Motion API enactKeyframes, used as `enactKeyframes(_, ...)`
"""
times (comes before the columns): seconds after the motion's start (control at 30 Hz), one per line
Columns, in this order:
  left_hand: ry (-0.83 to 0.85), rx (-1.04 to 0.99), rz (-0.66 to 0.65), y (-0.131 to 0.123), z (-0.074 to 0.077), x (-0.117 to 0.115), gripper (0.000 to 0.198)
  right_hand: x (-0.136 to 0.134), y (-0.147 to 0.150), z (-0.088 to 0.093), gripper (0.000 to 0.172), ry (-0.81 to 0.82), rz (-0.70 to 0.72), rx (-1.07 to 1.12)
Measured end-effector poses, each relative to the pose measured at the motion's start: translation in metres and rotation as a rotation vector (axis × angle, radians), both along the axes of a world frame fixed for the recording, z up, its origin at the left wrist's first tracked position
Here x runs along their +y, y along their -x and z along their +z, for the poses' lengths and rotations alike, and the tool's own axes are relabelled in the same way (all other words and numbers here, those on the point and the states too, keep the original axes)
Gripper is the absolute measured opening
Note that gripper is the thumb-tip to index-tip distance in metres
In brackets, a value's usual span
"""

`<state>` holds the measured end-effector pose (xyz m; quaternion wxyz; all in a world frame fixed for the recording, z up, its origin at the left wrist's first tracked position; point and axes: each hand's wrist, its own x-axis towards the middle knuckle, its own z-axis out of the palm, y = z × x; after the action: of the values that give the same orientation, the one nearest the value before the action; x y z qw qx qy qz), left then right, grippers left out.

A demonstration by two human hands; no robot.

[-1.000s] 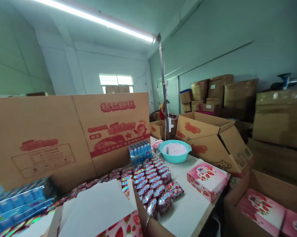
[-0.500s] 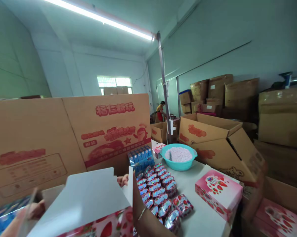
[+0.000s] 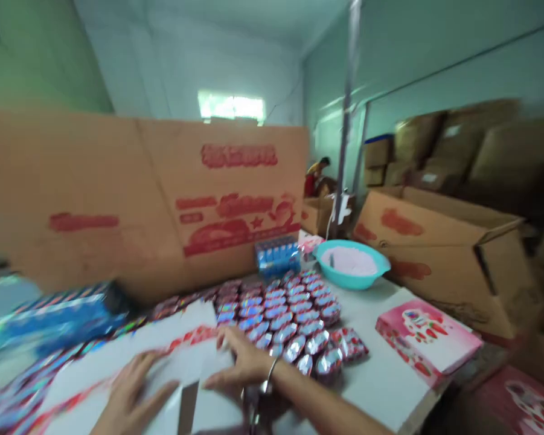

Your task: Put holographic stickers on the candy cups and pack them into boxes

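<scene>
A white-lined box [image 3: 138,335] with a strawberry-print strip lies on the table in front of me, its flaps unfolded. My left hand [image 3: 133,389] rests on the card with fingers and thumb spread. My right hand [image 3: 244,362], a bracelet at its wrist, touches the box's right part with index finger bent and thumb held apart. Beyond it stand rows of shiny foil-topped packs [image 3: 283,314]. A strawberry-printed packet [image 3: 349,343] lies at their right end. Motion blur softens the box's edges, and its near side is partly cut off.
A turquoise basin [image 3: 353,280] of pale pellets stands behind the packs. A pink strawberry box [image 3: 428,332] sits at the table's right edge. Blue packs [image 3: 278,257] lean near a large printed carton [image 3: 235,181]. An open carton [image 3: 435,254] stands right; a person [image 3: 316,175] works far back.
My view has tilted downward. The box, earlier raised with its white flap up, now lies lower and flatter. Both hands have come over its top, and more foil-topped packs show.
</scene>
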<state>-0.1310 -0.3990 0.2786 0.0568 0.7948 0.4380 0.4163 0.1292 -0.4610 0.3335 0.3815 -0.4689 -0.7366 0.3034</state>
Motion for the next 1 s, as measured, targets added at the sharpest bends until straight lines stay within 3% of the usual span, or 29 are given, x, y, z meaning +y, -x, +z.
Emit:
enactKeyframes(0.13,0.150,0.056,0.026,-0.017,0.008,-0.036,0.076,-0.021,0.010,0.007,0.104,0.026,-0.082,-0.434)
enactKeyframes(0.27,0.269,0.157,0.044,-0.027,0.007,-0.043,0.092,-0.025,0.025,-0.001,0.114,0.009,-0.173,-0.765)
enactKeyframes(0.4,0.299,0.149,0.020,-0.025,0.008,-0.046,0.098,-0.030,0.032,-0.005,0.116,-0.050,-0.230,-0.848)
enactKeyframes(0.5,0.309,0.028,-0.021,-0.021,0.006,-0.046,0.098,-0.030,0.025,-0.001,0.111,-0.026,-0.191,-0.766)
enactKeyframes(0.6,0.385,-0.120,-0.052,-0.015,0.004,-0.047,0.100,-0.036,0.007,0.002,0.098,-0.020,-0.007,-0.542)
enactKeyframes(0.7,0.486,-0.229,-0.040,-0.010,0.006,-0.049,0.106,-0.051,-0.008,-0.001,0.104,-0.030,0.145,-0.386)
enactKeyframes(0.8,0.533,-0.299,-0.098,-0.001,0.008,-0.054,0.106,-0.064,-0.008,-0.008,0.107,-0.025,0.073,-0.281)
enactKeyframes(0.93,0.576,-0.449,-0.294,0.011,0.006,-0.068,0.087,-0.067,0.006,-0.019,0.088,0.073,-0.032,-0.004)
enactKeyframes(1.0,0.592,-0.499,-0.257,0.011,0.003,-0.077,0.089,-0.064,0.012,-0.026,0.089,0.094,-0.061,0.105)
